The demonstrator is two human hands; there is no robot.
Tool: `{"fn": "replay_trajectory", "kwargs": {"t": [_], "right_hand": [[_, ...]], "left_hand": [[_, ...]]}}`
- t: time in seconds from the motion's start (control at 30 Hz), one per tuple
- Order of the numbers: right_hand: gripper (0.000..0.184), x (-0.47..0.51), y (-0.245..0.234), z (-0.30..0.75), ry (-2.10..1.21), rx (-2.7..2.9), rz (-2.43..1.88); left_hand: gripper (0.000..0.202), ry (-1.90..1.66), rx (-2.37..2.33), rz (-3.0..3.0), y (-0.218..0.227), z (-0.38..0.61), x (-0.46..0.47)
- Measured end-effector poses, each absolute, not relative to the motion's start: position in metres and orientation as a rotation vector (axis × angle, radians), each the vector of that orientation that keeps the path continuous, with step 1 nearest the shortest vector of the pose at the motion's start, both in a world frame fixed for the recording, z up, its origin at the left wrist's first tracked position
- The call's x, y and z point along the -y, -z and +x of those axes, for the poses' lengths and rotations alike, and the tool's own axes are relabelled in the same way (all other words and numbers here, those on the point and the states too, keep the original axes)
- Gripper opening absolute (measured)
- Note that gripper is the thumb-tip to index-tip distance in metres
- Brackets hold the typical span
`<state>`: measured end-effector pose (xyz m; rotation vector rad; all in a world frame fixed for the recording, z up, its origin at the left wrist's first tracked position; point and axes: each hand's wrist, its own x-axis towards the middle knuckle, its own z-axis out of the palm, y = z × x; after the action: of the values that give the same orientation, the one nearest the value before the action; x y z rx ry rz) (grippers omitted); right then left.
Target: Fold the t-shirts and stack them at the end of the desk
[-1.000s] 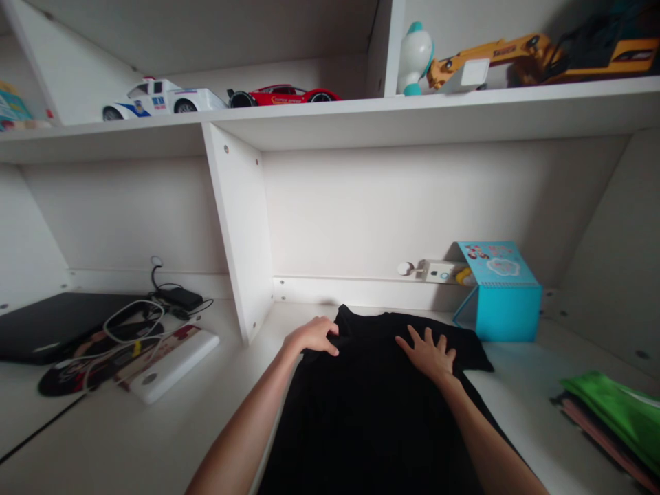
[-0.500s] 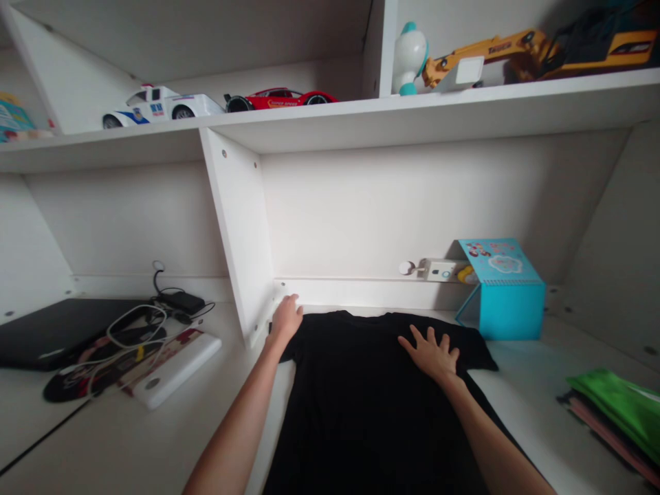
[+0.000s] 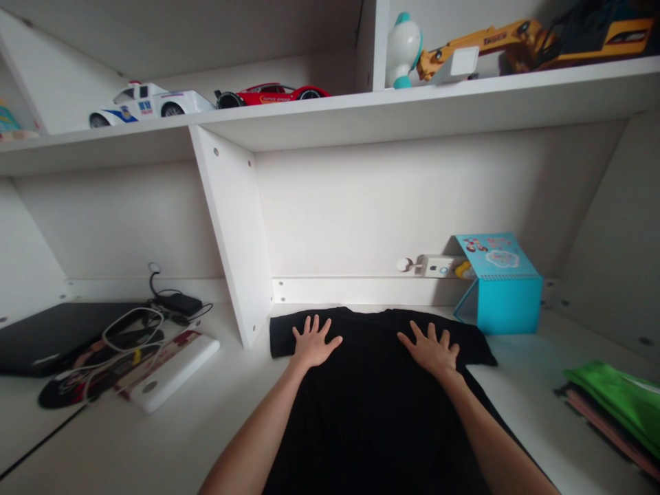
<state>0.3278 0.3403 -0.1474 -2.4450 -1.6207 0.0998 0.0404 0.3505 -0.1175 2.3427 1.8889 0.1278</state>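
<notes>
A black T-shirt (image 3: 368,399) lies spread flat on the white desk, its neckline toward the back panel and a short sleeve out to each side. My left hand (image 3: 313,344) rests on the shirt near the left shoulder, fingers spread. On the right shoulder area lies my right hand (image 3: 432,349), also flat with its fingers apart. Neither hand grips the cloth. The lower end of the shirt runs out of view between my forearms.
A blue desk calendar (image 3: 508,302) stands just beyond the right sleeve, beside a power strip (image 3: 437,266). Folded clothes (image 3: 616,405) are stacked at the right. Left of the divider (image 3: 229,234) lie a laptop (image 3: 62,333), cables and a white box (image 3: 175,375). Toy vehicles sit on the shelf above.
My left hand has moved right from the left sleeve's edge onto the shirt's shoulder and its fingers have spread. The left sleeve now lies flat in view. My right hand stays in place.
</notes>
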Motion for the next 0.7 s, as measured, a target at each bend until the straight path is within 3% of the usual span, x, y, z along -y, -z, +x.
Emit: {"fn": "replay_trajectory", "kwargs": {"t": [0.43, 0.7], "right_hand": [[0.072, -0.326, 0.134, 0.331, -0.123, 1.715, -2.437], [0.061, -0.286, 0.12, 0.332, -0.133, 1.933, -2.323]], "left_hand": [[0.081, -0.086, -1.761, 2.2, 0.089, 0.016, -0.345], [0.067, -0.12, -1.855, 2.2, 0.104, -0.022, -0.343]]}}
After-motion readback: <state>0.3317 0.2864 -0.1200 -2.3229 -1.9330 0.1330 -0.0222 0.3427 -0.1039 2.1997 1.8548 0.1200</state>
